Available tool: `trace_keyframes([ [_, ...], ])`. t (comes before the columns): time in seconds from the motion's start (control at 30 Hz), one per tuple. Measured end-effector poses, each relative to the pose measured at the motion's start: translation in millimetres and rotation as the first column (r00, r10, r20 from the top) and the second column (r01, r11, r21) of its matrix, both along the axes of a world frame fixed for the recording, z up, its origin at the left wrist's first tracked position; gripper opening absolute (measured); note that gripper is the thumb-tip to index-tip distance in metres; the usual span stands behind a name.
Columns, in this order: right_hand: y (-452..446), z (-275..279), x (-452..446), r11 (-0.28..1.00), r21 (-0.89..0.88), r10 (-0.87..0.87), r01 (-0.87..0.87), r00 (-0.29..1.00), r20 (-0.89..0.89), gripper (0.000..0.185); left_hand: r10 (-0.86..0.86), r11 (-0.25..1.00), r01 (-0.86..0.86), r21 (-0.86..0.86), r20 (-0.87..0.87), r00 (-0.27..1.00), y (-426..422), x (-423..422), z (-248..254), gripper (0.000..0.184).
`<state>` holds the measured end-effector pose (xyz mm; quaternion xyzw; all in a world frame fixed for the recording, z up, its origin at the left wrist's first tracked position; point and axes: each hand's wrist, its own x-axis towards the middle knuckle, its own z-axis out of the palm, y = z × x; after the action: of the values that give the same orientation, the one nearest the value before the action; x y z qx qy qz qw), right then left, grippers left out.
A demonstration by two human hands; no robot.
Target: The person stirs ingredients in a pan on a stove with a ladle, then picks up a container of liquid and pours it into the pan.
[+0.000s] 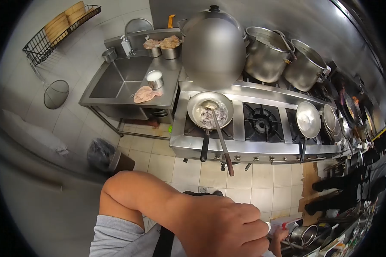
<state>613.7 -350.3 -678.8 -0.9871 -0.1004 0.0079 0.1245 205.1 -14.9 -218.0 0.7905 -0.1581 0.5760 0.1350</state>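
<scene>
Large in the foreground, my left hand [227,225] reaches across my body from the left, its fingers curled. A small white edge [268,227] shows beside its fingertips; what it belongs to is unclear. Lower right, my right hand [280,235] is small and partly hidden, beside a white and red box [285,222] and a metal pot [304,234]; its grip cannot be made out. On the left front burner sits a frying pan [195,115] with chopped purplish-white food [214,118]. A long-handled ladle [221,143] rests in it, handle over the stove's front edge.
Large pots [268,55] stand behind the burners. At right are another pan [308,120] and a person's dark-clothed legs [339,190]. The sink counter [165,70] holds a metal cup [155,79] and pink cloth [146,94]. A lined bin [122,162] stands below left.
</scene>
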Motion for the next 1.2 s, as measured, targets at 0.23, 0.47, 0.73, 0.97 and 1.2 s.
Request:
trace_keyframes([
  [0.23, 151.7, -26.1, -8.3, 0.791, 0.390, 0.607, -0.472, 0.689, -0.396, 0.043, 0.106, 0.984, -0.080, 0.156, -0.165, 0.981, 12.8, -10.6, 10.0, 0.028],
  [0.47, 168.2, -105.6, 59.8, -0.123, -0.282, 0.922, -0.951, -0.004, -0.387, 0.019, 0.270, 0.953, -0.242, 0.185, -0.145, 0.952, 12.1, -25.2, 10.3, 0.028],
  [0.73, 200.7, -212.8, 124.7, -0.044, 0.026, 0.954, -0.999, -0.050, -0.296, 0.029, 0.411, 0.903, -0.372, 0.217, -0.175, 0.895, 14.4, -24.4, 20.5, 0.032],
  [0.97, 292.5, -198.6, 116.2, 0.290, 0.227, 0.777, -0.930, 0.090, -0.623, 0.032, 0.626, 0.778, -0.571, 0.264, -0.404, 0.666, 29.4, -51.5, 54.2, 0.033],
  [1.2, 318.1, -235.6, 117.5, 0.161, 0.322, 0.779, -0.933, -0.080, -0.622, 0.060, 0.972, 0.221, -0.943, 0.247, 0.020, 0.233, 22.6, -112.5, 107.0, 0.031],
])
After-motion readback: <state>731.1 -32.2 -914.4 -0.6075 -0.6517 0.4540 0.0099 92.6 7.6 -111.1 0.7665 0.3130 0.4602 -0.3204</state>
